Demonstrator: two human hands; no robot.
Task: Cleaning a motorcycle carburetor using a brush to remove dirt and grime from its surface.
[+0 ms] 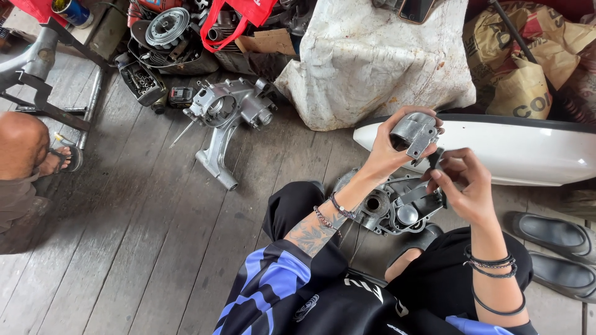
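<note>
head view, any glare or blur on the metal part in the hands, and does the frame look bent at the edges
Head view: soft, even daylight; the grey metal housing in the left hand is sharp, with mild sheen. Brightest glare sits on the white panel. The floor planks fan outward toward the edges, a wide-lens bend.

Soft, even daylight, faint shadows, sharp focus, slight wide-angle bending at the edges.

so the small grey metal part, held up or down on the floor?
Held up: the small grey metal part sits in the left hand, above the engine casing.
</note>
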